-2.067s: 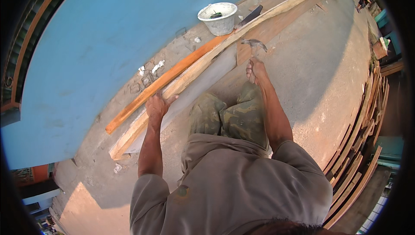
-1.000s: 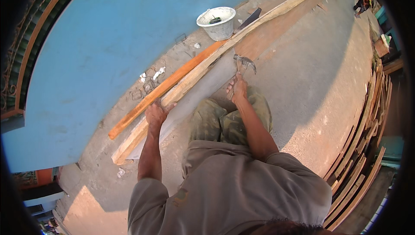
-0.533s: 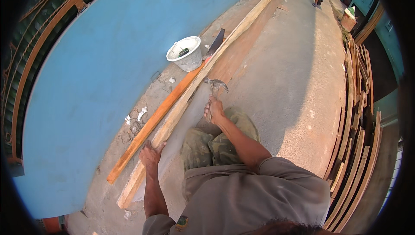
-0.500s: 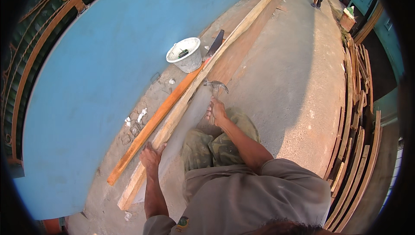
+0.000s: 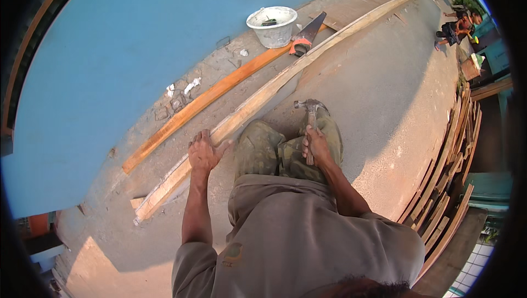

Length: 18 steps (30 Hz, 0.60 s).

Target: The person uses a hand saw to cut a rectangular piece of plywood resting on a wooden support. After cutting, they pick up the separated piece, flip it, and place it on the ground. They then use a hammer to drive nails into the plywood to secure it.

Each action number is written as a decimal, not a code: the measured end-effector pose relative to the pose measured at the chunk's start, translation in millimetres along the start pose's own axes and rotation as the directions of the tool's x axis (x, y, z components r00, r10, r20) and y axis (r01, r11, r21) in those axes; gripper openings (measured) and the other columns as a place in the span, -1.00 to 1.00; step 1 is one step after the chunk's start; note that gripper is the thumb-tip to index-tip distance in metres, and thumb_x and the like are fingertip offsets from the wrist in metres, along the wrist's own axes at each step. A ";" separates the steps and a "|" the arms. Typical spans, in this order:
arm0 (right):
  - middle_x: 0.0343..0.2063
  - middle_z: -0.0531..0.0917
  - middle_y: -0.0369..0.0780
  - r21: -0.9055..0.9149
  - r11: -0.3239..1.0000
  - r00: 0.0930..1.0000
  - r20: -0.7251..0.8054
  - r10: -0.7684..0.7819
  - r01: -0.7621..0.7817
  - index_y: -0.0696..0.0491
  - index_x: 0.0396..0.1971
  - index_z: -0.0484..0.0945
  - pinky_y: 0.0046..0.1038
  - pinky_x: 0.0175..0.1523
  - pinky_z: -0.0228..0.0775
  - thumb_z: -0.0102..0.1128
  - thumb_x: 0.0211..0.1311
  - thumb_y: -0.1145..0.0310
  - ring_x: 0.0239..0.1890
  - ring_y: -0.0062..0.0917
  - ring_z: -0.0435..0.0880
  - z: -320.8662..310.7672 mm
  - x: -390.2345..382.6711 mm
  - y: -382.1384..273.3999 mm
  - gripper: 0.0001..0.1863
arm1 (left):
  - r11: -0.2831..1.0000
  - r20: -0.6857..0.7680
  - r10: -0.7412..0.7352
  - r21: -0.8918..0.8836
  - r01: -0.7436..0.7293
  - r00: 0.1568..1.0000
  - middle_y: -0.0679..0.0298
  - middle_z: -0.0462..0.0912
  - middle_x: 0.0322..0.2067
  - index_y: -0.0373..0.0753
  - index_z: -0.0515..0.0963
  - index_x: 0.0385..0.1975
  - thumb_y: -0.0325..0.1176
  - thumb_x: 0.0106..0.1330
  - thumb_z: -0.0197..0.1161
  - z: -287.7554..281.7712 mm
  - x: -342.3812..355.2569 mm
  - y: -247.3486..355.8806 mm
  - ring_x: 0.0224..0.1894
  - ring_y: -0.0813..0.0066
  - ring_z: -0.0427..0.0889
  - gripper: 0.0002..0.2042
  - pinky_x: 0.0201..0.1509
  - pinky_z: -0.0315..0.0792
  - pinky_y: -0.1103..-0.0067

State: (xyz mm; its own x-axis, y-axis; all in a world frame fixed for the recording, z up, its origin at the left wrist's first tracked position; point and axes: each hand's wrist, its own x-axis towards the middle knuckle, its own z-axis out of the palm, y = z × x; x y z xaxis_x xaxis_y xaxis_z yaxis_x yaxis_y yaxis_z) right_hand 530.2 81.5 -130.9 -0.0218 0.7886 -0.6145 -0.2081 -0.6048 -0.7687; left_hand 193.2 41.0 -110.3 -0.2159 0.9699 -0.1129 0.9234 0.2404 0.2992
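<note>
A long, pale wooden beam (image 5: pixel 258 100) lies slantwise in front of me, running from the near left to the far right. Toward its near end, my left hand (image 5: pixel 204 154) grips it, fingers over the top and thumb along the near side. My right hand (image 5: pixel 317 145) is closed round the handle of a claw hammer (image 5: pixel 312 112), held above my right knee with its metal head up and apart from the beam. Beyond the beam lies an orange-brown board (image 5: pixel 197 106). A handsaw (image 5: pixel 310 32) with an orange-and-black handle rests by that board's far end.
A white bucket (image 5: pixel 273 37) with something dark inside stands beside the blue wall (image 5: pixel 137 40). White scraps (image 5: pixel 192 85) and bent wire lie along the wall. Several planks (image 5: pixel 439 188) are stacked at the right. A person (image 5: pixel 464 28) is farther up the lane.
My right hand has drawn the hammer back from the beam toward my knee. The beam now lies farther from the orange-brown board, uncovering the saw's handle. The view has turned.
</note>
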 end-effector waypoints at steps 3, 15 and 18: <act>-0.69 0.34 -0.35 -0.203 0.976 0.992 0.110 -0.061 0.082 0.02 -0.29 0.32 -0.51 -0.69 0.24 -0.02 0.42 0.02 -0.78 -0.62 0.31 -7.7 -28.8 3.0 -0.66 | 0.977 -0.010 -0.004 -0.214 0.001 1.000 -0.11 0.64 -0.23 -0.37 0.55 -0.22 0.32 0.33 -0.11 4.1 9.5 -21.0 -0.08 -0.10 0.61 -0.29 0.02 0.44 0.16; -0.66 0.35 -0.34 0.190 0.982 0.990 0.132 -0.048 0.022 -0.04 -0.26 0.27 -0.47 -0.64 0.26 -0.06 0.45 0.12 -0.74 -0.59 0.34 124.7 -54.0 50.3 -0.77 | 0.960 -0.017 -0.126 -0.254 0.117 0.992 -0.16 0.64 -0.18 -0.23 0.63 -0.08 0.26 0.33 -0.07 6.4 22.3 -28.6 -0.01 -0.12 0.58 -0.37 0.11 0.39 0.18; -0.66 0.35 -0.34 -0.004 1.000 0.957 0.289 0.027 -0.027 -0.04 -0.27 0.25 -0.43 -0.64 0.27 -0.06 0.45 0.16 -0.73 -0.58 0.35 130.1 -50.2 50.8 -0.79 | 0.968 -0.011 -0.132 -0.219 0.126 0.991 -0.13 0.65 -0.18 -0.23 0.63 -0.08 0.24 0.31 -0.03 -0.1 20.0 -29.6 -0.01 -0.10 0.59 -0.39 0.11 0.40 0.19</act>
State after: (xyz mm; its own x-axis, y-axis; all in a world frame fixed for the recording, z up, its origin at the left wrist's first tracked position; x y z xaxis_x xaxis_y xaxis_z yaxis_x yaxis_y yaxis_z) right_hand 393.6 25.7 -116.0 -0.3094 0.7702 -0.5577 -0.2039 -0.6266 -0.7522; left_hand 161.6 53.3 -121.3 -0.3393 0.9301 -0.1406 0.7968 0.3636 0.4826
